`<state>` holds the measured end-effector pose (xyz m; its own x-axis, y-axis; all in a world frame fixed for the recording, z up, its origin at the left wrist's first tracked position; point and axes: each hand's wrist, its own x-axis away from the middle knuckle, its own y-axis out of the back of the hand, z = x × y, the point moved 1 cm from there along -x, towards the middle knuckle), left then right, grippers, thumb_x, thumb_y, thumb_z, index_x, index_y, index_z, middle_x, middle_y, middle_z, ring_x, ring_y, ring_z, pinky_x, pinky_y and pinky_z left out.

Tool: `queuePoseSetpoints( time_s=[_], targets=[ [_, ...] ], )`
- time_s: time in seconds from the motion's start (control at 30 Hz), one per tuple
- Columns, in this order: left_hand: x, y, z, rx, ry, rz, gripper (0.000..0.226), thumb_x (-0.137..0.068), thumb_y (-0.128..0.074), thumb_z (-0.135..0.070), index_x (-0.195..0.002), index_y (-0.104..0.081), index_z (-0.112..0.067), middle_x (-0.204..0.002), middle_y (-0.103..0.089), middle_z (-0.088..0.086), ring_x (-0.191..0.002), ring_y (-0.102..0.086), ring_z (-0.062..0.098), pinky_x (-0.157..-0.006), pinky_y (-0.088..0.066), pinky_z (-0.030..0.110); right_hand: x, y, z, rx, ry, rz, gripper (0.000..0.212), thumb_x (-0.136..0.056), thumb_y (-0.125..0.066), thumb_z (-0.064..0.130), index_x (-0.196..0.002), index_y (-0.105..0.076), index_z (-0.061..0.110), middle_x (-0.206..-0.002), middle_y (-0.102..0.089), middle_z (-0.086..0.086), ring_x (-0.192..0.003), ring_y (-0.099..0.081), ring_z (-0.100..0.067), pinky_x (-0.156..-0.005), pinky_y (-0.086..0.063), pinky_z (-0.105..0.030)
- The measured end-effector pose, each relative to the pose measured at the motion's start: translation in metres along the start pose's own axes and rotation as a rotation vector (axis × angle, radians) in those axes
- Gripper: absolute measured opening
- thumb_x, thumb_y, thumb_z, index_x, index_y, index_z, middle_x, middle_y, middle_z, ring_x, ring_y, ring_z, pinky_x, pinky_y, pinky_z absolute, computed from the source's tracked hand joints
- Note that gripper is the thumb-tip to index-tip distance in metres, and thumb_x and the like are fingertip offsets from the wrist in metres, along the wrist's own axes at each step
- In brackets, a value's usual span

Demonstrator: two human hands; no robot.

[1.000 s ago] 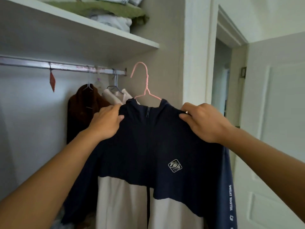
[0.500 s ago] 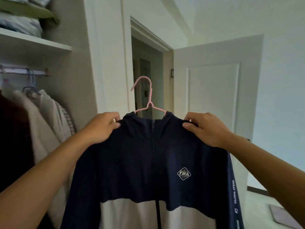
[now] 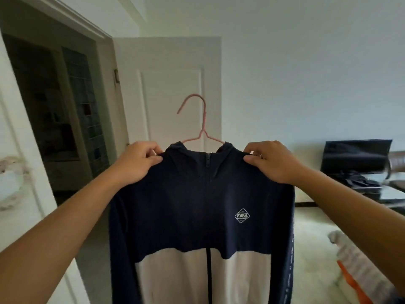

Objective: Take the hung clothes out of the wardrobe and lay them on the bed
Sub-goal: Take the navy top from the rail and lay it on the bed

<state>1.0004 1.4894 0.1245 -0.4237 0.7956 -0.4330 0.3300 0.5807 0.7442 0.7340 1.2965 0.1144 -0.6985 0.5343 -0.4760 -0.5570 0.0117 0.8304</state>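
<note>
Wardrobe rail and hung garments, at 9 o'clock half a second ago, are gone from view; an open doorway (image 3: 54,110) occupies that side. Left hand (image 3: 137,164) pinches the left shoulder of the navy-and-white hooded jacket (image 3: 197,207), fingers curled on the cloth. Pink hanger (image 3: 200,119) rises from the collar at 12 o'clock, hook free of any rail. Right hand (image 3: 270,164) grips the right shoulder likewise. Jacket hangs upright between both arms. Bed (image 3: 315,242) lies at 4 o'clock, not touching the jacket.
</note>
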Motion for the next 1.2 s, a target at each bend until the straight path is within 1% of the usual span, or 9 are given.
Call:
queuePoseSetpoints(
  time_s=[0.17,0.33,0.43,0.53,0.7,0.93,1.07,1.17,1.2],
  targets=[
    [-0.052,-0.084,-0.044,0.064,-0.117,0.068,0.008,-0.095,-0.059,-0.017,-0.092,-0.067,-0.02,-0.087,-0.065,-0.003,-0.081,-0.06,0.014,-0.066,-0.041,0.023,0.034,0.027,-0.072,0.097,-0.18,-0.013,0.014,-0.097,-0.054,0.029,-0.1,-0.067,0.025,-0.085,-0.062,0.009,-0.086,-0.058,-0.017,-0.078,-0.045,-0.034],
    [-0.104,-0.17,-0.085,0.114,-0.236,0.203,0.01,-0.093,-0.06,-0.016,-0.088,-0.066,-0.022,-0.086,-0.066,-0.003,-0.081,-0.062,0.015,-0.069,-0.043,0.027,0.061,0.044,-0.143,0.199,-0.342,0.018,0.01,-0.096,-0.054,0.034,-0.092,-0.063,0.033,-0.085,-0.062,0.01,-0.086,-0.061,-0.018,-0.079,-0.051,-0.04],
    [-0.135,-0.221,-0.113,0.143,-0.306,0.282,0.008,-0.094,-0.06,-0.018,-0.091,-0.066,-0.022,-0.089,-0.065,-0.004,-0.083,-0.061,0.015,-0.074,-0.044,0.03,0.077,0.055,-0.177,0.247,-0.445,0.007,0.012,-0.096,-0.055,0.033,-0.095,-0.066,0.028,-0.086,-0.064,0.007,-0.083,-0.062,-0.018,-0.079,-0.052,-0.041],
    [-0.164,-0.266,-0.143,0.178,-0.386,0.347,0.007,-0.094,-0.06,-0.017,-0.093,-0.067,-0.02,-0.089,-0.065,-0.003,-0.083,-0.061,0.015,-0.073,-0.043,0.028,0.091,0.068,-0.21,0.309,-0.533,-0.007,0.01,-0.095,-0.057,0.033,-0.088,-0.063,0.028,-0.08,-0.062,0.009,-0.079,-0.06,-0.015,-0.079,-0.052,-0.042],
    [-0.2,-0.339,-0.198,0.236,-0.537,0.438,0.007,-0.093,-0.062,-0.016,-0.091,-0.067,-0.019,-0.086,-0.066,-0.003,-0.08,-0.063,0.014,-0.072,-0.045,0.027,0.117,0.089,-0.255,0.403,-0.689,-0.011,0.016,-0.095,-0.06,0.028,-0.098,-0.07,0.017,-0.087,-0.064,0.005,-0.082,-0.058,-0.013,-0.078,-0.047,-0.033],
    [-0.218,-0.442,-0.284,0.337,-0.721,0.572,0.006,-0.092,-0.064,-0.015,-0.092,-0.067,-0.02,-0.08,-0.067,-0.002,-0.074,-0.062,0.011,-0.073,-0.05,0.029,0.173,0.114,-0.315,0.483,-0.977,0.003,0.01,-0.093,-0.061,0.033,-0.1,-0.066,0.029,-0.091,-0.063,0.007,-0.088,-0.059,-0.017,-0.084,-0.049,-0.039],
    [-0.217,-0.495,-0.33,0.391,-0.747,0.643,0.006,-0.091,-0.065,-0.017,-0.094,-0.067,-0.022,-0.081,-0.067,-0.004,-0.077,-0.063,0.011,-0.078,-0.051,0.034,0.204,0.129,-0.343,0.535,-1.081,-0.024,0.008,-0.091,-0.061,0.035,-0.087,-0.057,0.04,-0.09,-0.055,0.008,-0.09,-0.057,-0.02,-0.084,-0.049,-0.042],
    [-0.21,-0.536,-0.371,0.42,-0.782,0.68,0.008,-0.09,-0.066,-0.016,-0.091,-0.066,-0.024,-0.081,-0.066,-0.006,-0.077,-0.062,0.011,-0.077,-0.049,0.032,0.232,0.14,-0.371,0.55,-1.167,-0.046,0.002,-0.093,-0.06,0.034,-0.093,-0.062,0.034,-0.092,-0.055,0.006,-0.09,-0.057,-0.022,-0.083,-0.048,-0.04],
    [-0.207,-0.549,-0.384,0.427,-0.789,0.683,0.009,-0.09,-0.066,-0.016,-0.09,-0.065,-0.025,-0.08,-0.066,-0.007,-0.076,-0.062,0.01,-0.077,-0.048,0.032,0.242,0.144,-0.381,0.556,-1.184,-0.05,0.008,-0.093,-0.06,0.033,-0.099,-0.065,0.031,-0.094,-0.056,0.005,-0.091,-0.057,-0.023,-0.083,-0.048,-0.04]
  ],
)
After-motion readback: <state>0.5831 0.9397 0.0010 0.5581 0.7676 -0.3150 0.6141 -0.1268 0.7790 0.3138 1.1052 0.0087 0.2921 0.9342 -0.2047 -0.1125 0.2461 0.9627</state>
